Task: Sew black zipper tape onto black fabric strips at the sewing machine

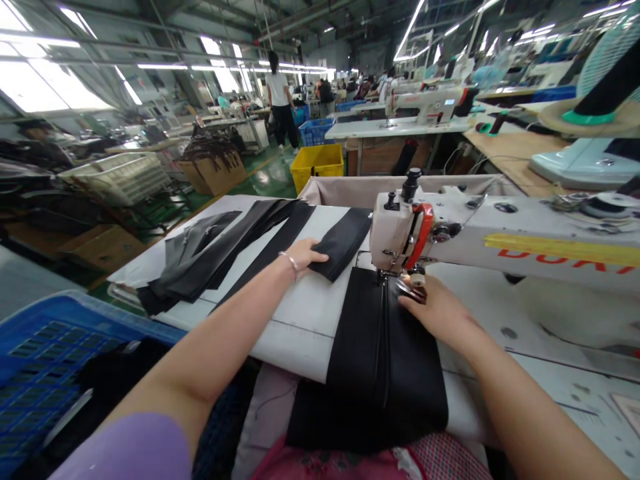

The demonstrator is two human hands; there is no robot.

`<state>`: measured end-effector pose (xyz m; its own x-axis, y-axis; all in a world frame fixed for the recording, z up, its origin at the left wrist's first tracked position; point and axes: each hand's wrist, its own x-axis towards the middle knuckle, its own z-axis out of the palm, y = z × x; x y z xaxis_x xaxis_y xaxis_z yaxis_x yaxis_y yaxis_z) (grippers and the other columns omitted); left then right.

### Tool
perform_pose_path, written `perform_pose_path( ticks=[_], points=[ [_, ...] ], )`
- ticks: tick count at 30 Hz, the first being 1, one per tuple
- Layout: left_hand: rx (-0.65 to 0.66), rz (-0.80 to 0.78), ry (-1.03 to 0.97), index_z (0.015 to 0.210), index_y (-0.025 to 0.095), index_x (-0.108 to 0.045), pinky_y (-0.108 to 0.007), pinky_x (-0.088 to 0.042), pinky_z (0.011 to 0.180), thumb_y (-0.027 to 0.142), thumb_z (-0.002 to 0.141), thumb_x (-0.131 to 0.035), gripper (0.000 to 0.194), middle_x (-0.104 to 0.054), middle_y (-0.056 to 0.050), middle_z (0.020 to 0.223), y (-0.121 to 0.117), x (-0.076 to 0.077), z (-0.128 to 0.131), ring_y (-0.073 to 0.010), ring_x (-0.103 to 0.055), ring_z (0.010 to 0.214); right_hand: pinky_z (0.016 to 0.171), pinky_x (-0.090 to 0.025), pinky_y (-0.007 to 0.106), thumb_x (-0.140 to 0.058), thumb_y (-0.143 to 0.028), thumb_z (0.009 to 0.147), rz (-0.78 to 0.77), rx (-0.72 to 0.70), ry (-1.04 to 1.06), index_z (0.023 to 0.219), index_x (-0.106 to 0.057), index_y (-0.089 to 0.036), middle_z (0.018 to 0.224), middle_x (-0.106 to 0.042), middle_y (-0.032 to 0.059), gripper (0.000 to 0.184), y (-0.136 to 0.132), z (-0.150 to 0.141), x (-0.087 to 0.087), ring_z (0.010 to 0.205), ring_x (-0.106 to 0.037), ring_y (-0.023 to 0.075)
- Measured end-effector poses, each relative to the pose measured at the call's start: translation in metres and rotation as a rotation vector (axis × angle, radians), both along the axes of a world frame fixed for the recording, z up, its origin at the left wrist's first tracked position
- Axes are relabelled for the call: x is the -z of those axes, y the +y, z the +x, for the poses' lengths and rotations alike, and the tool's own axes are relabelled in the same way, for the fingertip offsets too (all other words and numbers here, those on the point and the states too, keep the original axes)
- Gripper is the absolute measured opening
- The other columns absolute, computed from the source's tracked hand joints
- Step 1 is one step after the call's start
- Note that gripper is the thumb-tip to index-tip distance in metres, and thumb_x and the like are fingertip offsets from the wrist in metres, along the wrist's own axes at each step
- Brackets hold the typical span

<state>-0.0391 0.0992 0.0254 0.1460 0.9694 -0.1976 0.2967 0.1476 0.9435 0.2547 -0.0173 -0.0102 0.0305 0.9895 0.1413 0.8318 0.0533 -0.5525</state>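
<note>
At the left of the sewing machine, my left hand grips the near edge of a short black fabric piece lying on the white table. My right hand is curled beside the presser foot, its thumb by a shiny metal part; the other fingers are mostly hidden, and I cannot tell whether it holds that part. A wide black fabric panel with a seam down its middle runs under the needle and hangs over the table's front edge onto my lap.
Black fabric strips lie along the table's left side. A blue crate holding dark fabric stands at lower left. Behind the table are a fabric-lined bin and a yellow crate. A person stands in the aisle.
</note>
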Motion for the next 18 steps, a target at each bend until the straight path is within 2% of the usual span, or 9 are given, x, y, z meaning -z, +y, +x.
perform_pose_path(
  ticks=[3, 5, 6, 7, 9, 11, 13, 15, 18],
  points=[
    [-0.087, 0.024, 0.203, 0.085, 0.016, -0.057, -0.039, -0.050, 0.082, 0.015, 0.048, -0.079, 0.043, -0.063, 0.001, 0.076, -0.030, -0.026, -0.089, -0.0239, -0.063, 0.084, 0.065, -0.046, 0.028, -0.061, -0.048, 0.080, -0.011, -0.030, 0.060, 0.105, -0.062, -0.024, 0.088, -0.067, 0.0018, 0.035, -0.052, 0.008, -0.003, 0.074, -0.062, 0.0177],
    [-0.162, 0.082, 0.292, 0.088, 0.017, -0.056, -0.044, -0.044, 0.096, 0.011, 0.046, -0.077, 0.048, -0.063, -0.002, 0.090, -0.056, -0.035, -0.124, -0.0286, -0.057, 0.103, 0.064, -0.046, 0.028, -0.054, -0.051, 0.086, -0.045, -0.086, 0.107, 0.099, -0.063, -0.027, 0.084, -0.066, -0.0006, 0.029, -0.084, 0.003, 0.001, 0.073, -0.061, 0.0167],
    [-0.187, 0.118, 0.310, 0.095, 0.017, -0.055, -0.045, -0.039, 0.103, 0.012, 0.049, -0.075, 0.050, -0.061, -0.005, 0.101, -0.068, -0.035, -0.130, -0.0293, -0.052, 0.113, 0.067, -0.047, 0.028, -0.050, -0.049, 0.089, -0.049, -0.134, 0.128, 0.097, -0.064, -0.027, 0.085, -0.066, -0.0008, 0.027, -0.096, -0.002, 0.004, 0.076, -0.061, 0.0166],
    [-0.195, 0.148, 0.310, 0.103, 0.018, -0.053, -0.046, -0.034, 0.107, 0.014, 0.054, -0.073, 0.052, -0.058, -0.006, 0.111, -0.079, -0.032, -0.127, -0.0287, -0.048, 0.119, 0.070, -0.047, 0.029, -0.047, -0.047, 0.092, -0.044, -0.193, 0.144, 0.096, -0.064, -0.028, 0.087, -0.066, -0.0008, 0.025, -0.106, -0.009, 0.007, 0.079, -0.061, 0.0166],
    [-0.150, 0.165, 0.261, 0.118, 0.019, -0.046, -0.045, -0.032, 0.110, 0.019, 0.067, -0.065, 0.055, -0.051, -0.008, 0.124, -0.099, -0.017, -0.099, -0.0248, -0.047, 0.122, 0.077, -0.047, 0.032, -0.042, -0.041, 0.095, 0.002, -0.285, 0.156, 0.096, -0.063, -0.028, 0.092, -0.064, 0.0004, 0.025, -0.116, -0.024, 0.013, 0.086, -0.060, 0.0173],
    [-0.036, 0.088, 0.159, 0.123, 0.018, -0.040, -0.042, -0.043, 0.103, 0.021, 0.075, -0.058, 0.052, -0.052, -0.011, 0.122, -0.115, 0.004, -0.053, -0.0210, -0.057, 0.111, 0.078, -0.046, 0.035, -0.041, -0.038, 0.096, 0.064, -0.307, 0.139, 0.097, -0.063, -0.027, 0.091, -0.062, 0.0022, 0.024, -0.119, -0.037, 0.018, 0.087, -0.058, 0.0188],
    [0.086, -0.049, 0.034, 0.123, 0.017, -0.035, -0.038, -0.053, 0.088, 0.019, 0.079, -0.047, 0.046, -0.053, -0.013, 0.120, -0.131, 0.023, -0.010, -0.0176, -0.063, 0.101, 0.079, -0.046, 0.037, -0.043, -0.037, 0.096, 0.140, -0.268, 0.111, 0.100, -0.063, -0.027, 0.092, -0.061, 0.0036, 0.022, -0.121, -0.044, 0.022, 0.089, -0.057, 0.0202],
    [0.238, -0.212, -0.066, 0.116, 0.016, -0.040, -0.033, -0.058, 0.071, 0.020, 0.079, -0.043, 0.037, -0.060, -0.012, 0.108, -0.150, 0.035, 0.017, -0.0171, -0.068, 0.086, 0.082, -0.046, 0.039, -0.048, -0.036, 0.094, 0.206, -0.205, 0.101, 0.103, -0.062, -0.027, 0.096, -0.061, 0.0042, 0.019, -0.128, -0.046, 0.026, 0.093, -0.056, 0.0210],
    [0.575, -0.521, -0.136, 0.094, 0.010, -0.057, -0.028, -0.051, 0.041, 0.027, 0.072, -0.054, 0.027, -0.065, -0.010, 0.073, -0.182, 0.044, 0.022, -0.0224, -0.067, 0.057, 0.090, -0.046, 0.040, -0.049, -0.033, 0.094, 0.235, -0.153, 0.117, 0.102, -0.061, -0.026, 0.107, -0.061, 0.0043, 0.015, -0.146, -0.041, 0.031, 0.103, -0.056, 0.0205]
  ],
)
